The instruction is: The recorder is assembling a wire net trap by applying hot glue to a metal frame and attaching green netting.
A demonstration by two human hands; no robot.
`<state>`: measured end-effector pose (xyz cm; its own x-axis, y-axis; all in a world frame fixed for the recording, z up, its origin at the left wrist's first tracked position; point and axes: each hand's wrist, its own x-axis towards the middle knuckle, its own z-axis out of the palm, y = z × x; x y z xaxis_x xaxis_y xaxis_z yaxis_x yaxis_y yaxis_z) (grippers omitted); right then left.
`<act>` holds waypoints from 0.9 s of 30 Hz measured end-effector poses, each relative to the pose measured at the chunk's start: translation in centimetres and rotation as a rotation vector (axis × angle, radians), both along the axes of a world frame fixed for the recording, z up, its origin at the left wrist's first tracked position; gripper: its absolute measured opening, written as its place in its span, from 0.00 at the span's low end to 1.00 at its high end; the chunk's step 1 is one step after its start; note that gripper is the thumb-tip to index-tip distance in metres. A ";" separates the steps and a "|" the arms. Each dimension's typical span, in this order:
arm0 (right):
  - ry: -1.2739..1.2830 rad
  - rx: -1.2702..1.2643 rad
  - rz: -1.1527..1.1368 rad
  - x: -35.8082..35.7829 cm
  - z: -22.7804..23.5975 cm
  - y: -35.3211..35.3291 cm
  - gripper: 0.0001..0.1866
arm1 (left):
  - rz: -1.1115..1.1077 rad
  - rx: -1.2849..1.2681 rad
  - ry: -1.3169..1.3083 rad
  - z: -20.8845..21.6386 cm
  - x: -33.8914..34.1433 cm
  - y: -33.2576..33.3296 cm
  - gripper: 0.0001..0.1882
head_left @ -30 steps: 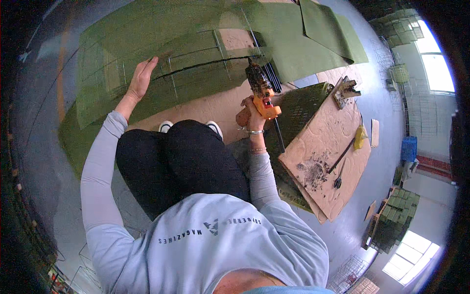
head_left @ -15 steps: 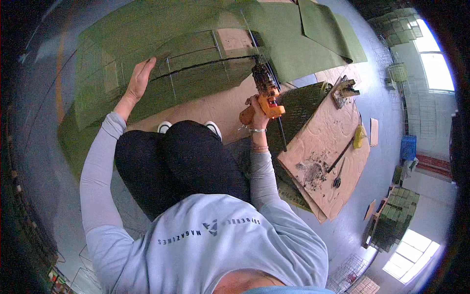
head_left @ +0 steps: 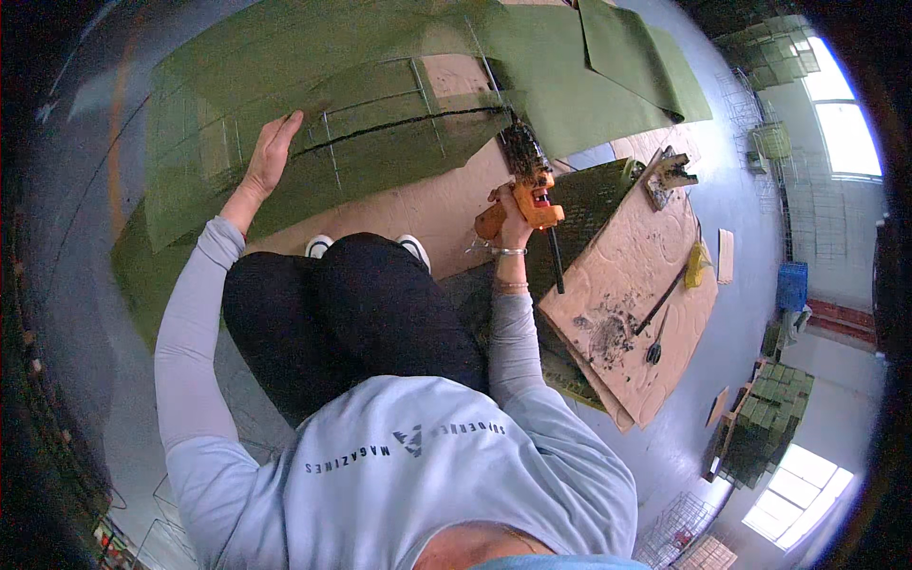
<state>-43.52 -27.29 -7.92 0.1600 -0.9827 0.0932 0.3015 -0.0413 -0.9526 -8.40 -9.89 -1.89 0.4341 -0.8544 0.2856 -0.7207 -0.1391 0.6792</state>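
Note:
My right hand (head_left: 515,220) grips an orange caulking gun (head_left: 537,201) by its handle. Black, sticky-looking matter smears the gun's barrel, and its tip points away from me. From that tip a black bead (head_left: 399,122) runs leftward along green mesh fabric (head_left: 313,85), which lies over a metal wire frame (head_left: 418,81). Near the bead's left end, my left hand (head_left: 273,152) rests flat on the fabric, fingers stretched out and together, holding nothing.
Cardboard (head_left: 627,313) with black smears lies at my right, bearing a dark-headed brush-like tool (head_left: 654,353) and a yellow-handled tool (head_left: 696,266). A smeared block-like object (head_left: 671,179) sits at its far end. Folded green fabric (head_left: 627,57) lies beyond. Green stacks (head_left: 774,408) stand farther right.
My right hand and the caulking gun have shifted slightly to the right and nearer to me. The bead now reaches a little farther right. My left hand stays in place.

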 end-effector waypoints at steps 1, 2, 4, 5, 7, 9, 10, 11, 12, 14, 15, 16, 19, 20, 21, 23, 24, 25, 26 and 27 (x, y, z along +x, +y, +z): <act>0.018 -0.001 -0.008 -0.4 -0.6 -0.3 0.14 | 0.007 -0.013 0.107 -0.1 -0.1 -0.3 0.18; 0.019 -0.003 -0.016 -0.9 -1.6 -0.8 0.14 | -0.001 -0.015 0.109 0.2 -0.3 -0.7 0.18; 0.087 -0.048 -0.073 -1.7 -3.5 -1.5 0.14 | -0.032 0.004 0.040 0.9 -0.7 -1.3 0.19; 0.085 -0.043 -0.067 -1.2 -3.0 -1.1 0.14 | -0.026 0.008 0.038 1.8 -1.1 -1.2 0.19; 0.012 0.025 0.073 -0.6 -1.9 -0.3 0.15 | 0.105 0.051 0.450 3.1 -1.8 -1.1 0.22; 0.097 -0.033 0.039 -0.2 -1.7 0.3 0.15 | 0.096 0.077 0.422 2.8 -1.5 -0.4 0.21; 0.171 -0.083 -0.009 -0.3 -2.0 0.5 0.15 | 0.075 0.113 0.384 2.9 -1.4 -0.4 0.20; 0.167 -0.080 -0.006 -0.3 -2.2 0.7 0.15 | 0.078 0.116 0.380 3.0 -1.5 -0.4 0.20; 0.139 -0.023 -0.005 -0.2 -2.5 1.0 0.14 | 0.083 0.075 0.484 2.9 -1.7 -0.6 0.19; 0.107 0.043 0.009 0.2 -3.4 1.7 0.14 | 0.103 0.037 0.582 3.5 -2.1 -0.9 0.19; 0.124 0.026 0.051 0.1 -3.6 1.8 0.13 | 0.073 0.004 0.530 4.1 -2.3 -1.1 0.21; 0.141 0.006 0.090 0.1 -3.9 1.9 0.12 | 0.038 -0.030 0.477 4.6 -2.5 -1.4 0.25; 0.257 0.021 0.151 0.1 -5.1 2.9 0.12 | -0.004 -0.036 0.275 4.6 -2.5 -1.2 0.24; 0.412 -0.128 0.173 0.2 -5.5 3.2 0.12 | -0.052 0.151 0.307 5.2 -2.1 -0.9 0.20; 0.411 -0.127 0.177 0.1 -5.9 3.4 0.12 | -0.048 0.152 0.307 5.0 -2.2 -1.0 0.20; 0.202 -0.019 0.519 2.2 -1.1 5.9 0.12 | 0.124 0.040 0.480 4.2 -2.3 -0.8 0.19; 0.268 -0.159 0.458 2.2 -3.7 5.8 0.09 | 0.121 0.040 0.481 4.1 -2.3 -0.9 0.19; 0.267 -0.156 0.466 2.9 -2.8 6.4 0.09 | 0.086 0.010 0.446 3.9 -2.1 -0.6 0.20; 0.329 -0.072 0.515 3.8 -0.9 6.9 0.09 | 0.049 -0.022 0.411 3.9 -2.0 -0.4 0.20; 0.391 0.013 0.563 4.5 0.1 7.4 0.08 | 0.056 -0.022 0.412 3.9 -2.0 -0.3 0.20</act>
<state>-39.05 -19.92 -7.78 0.6662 -0.7408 -0.0862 -0.0924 0.0327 -0.9952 -10.39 -10.20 1.96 0.5615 -0.8219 0.0962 -0.3797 -0.1526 0.9124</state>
